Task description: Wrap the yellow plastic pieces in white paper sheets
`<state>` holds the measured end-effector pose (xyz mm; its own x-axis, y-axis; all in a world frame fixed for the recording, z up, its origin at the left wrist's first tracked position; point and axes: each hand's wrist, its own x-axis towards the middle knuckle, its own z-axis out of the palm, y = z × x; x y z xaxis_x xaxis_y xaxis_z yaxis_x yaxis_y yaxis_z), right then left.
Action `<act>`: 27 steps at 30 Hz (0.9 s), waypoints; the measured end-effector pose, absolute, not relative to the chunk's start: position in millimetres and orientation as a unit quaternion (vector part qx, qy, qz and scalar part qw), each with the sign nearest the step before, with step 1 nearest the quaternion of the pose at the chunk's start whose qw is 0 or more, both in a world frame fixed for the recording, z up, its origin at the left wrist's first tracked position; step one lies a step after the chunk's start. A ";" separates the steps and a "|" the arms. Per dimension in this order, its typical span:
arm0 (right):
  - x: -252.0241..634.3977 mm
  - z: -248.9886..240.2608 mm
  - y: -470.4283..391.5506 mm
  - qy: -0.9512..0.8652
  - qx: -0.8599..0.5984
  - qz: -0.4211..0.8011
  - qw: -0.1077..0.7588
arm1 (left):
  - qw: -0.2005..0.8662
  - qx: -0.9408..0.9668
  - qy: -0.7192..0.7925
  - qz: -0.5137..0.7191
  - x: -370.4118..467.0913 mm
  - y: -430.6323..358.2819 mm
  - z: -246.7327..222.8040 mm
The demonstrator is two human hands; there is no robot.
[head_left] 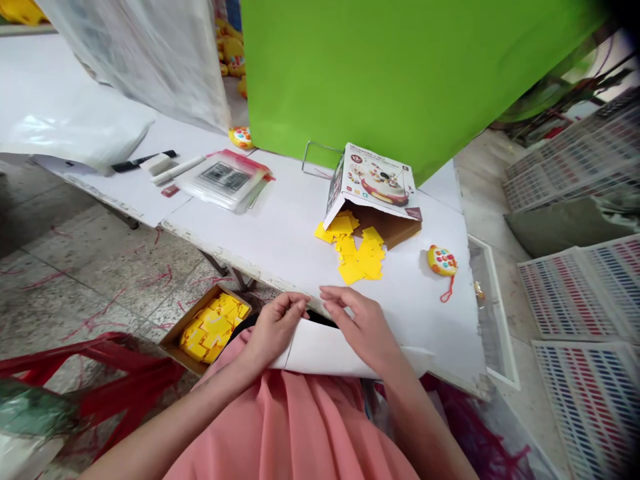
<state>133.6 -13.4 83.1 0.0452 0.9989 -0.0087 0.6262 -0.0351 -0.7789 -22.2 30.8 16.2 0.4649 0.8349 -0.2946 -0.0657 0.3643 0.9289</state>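
My left hand [280,325] is at the table's near edge, its fingers curled in and the thumb pressed toward them; whatever they hold, if anything, is hidden. Facing it, my right hand [366,328] has its fingers bent and slightly apart, with nothing seen in them. A white sheet-like piece [327,350] lies below and between both hands, over the lap. Just beyond the hands, small yellow cards [360,260] spill from the open end of a printed box [383,180]. To the right sits a yellow toy [442,261] with coloured buttons and a red cord.
A green panel [390,80] stands behind the box, beside a wire stand [315,160]. Clear plastic bags [225,183], a black marker [145,160] and a white rod [177,171] lie leftward. Below are a carton of yellow cards [213,327] and a red stool [115,387].
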 end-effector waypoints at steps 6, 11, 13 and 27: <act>180.3 88.4 -51.0 -0.602 -0.710 0.318 0.180 | 0.719 0.448 0.411 0.336 -27.9 38.8 13.2; 188.5 88.4 -57.4 -0.608 -0.698 0.349 0.144 | 0.681 0.555 0.394 0.269 -40.1 44.7 16.4; 185.6 87.0 -54.6 -0.621 -0.690 0.343 0.145 | 0.593 0.683 0.363 0.223 -46.3 48.8 23.3; 165.6 76.3 -75.6 -0.661 -0.641 0.365 0.139 | 0.508 0.826 0.241 0.036 -46.6 25.9 34.1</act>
